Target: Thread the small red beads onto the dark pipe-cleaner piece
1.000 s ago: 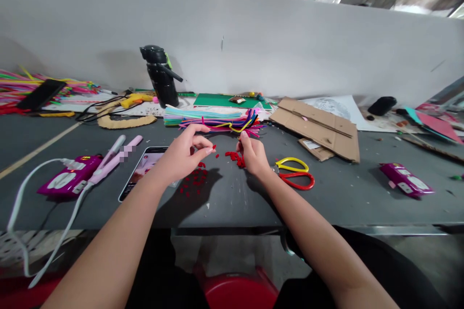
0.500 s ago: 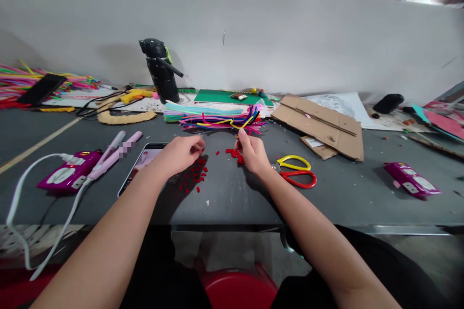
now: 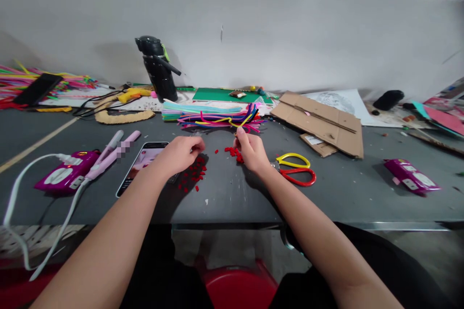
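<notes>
My left hand hovers over the left scatter of small red pieces, fingers curled together; whatever they pinch, if anything, is hidden. Farther right, my right hand is closed, with thumb and forefinger pressed together at a tiny brownish thing too small to name. Just beside its fingers lies a second cluster of red pieces. Behind both hands rests a bundle of colored pipe cleaners. Scissors with one yellow and one red handle lie right of my right wrist. A lit smartphone is partly covered by my left forearm.
At left are a purple power bank with a white cable and a pink hair straightener. A black bottle stands near the wall. Cardboard lies back right, and another purple pack sits at far right.
The whole view has shifted slightly. Both hands stay nearly in place, the left fingers curled above the red pieces and the right still pinching.
</notes>
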A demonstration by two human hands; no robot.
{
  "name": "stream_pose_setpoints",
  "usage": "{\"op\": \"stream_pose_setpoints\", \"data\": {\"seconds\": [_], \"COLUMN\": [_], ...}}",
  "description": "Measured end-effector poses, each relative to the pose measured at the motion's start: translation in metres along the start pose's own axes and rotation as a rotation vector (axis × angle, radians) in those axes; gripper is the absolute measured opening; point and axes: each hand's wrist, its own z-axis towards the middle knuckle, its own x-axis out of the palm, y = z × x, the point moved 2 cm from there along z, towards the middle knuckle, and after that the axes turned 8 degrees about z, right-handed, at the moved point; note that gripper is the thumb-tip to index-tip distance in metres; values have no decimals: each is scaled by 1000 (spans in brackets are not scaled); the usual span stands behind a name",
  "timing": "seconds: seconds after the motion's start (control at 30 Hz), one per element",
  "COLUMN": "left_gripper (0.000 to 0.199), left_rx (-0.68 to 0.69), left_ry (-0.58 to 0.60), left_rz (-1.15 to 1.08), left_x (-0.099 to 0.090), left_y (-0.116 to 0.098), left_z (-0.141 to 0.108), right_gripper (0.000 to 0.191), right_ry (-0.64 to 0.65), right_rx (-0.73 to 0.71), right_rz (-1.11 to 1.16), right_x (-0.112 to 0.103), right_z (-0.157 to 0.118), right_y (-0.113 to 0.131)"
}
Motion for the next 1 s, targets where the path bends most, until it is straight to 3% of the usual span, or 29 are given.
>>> {"op": "stream_pose_setpoints", "data": {"seconds": [0.47,1.0], "left_gripper": [28,35], "left_rx": [-65,56], "left_ry": [1,100], "left_rz": [32,106], "left_x": [2,8], "left_y": [0,4], "left_z": [4,5], "right_gripper": [67,66], "right_ry": [13,26], "right_rx": [11,1], "right_rz": [6,1], "right_x": [0,1], "right_z": [0,0], "right_y": [0,1]}}
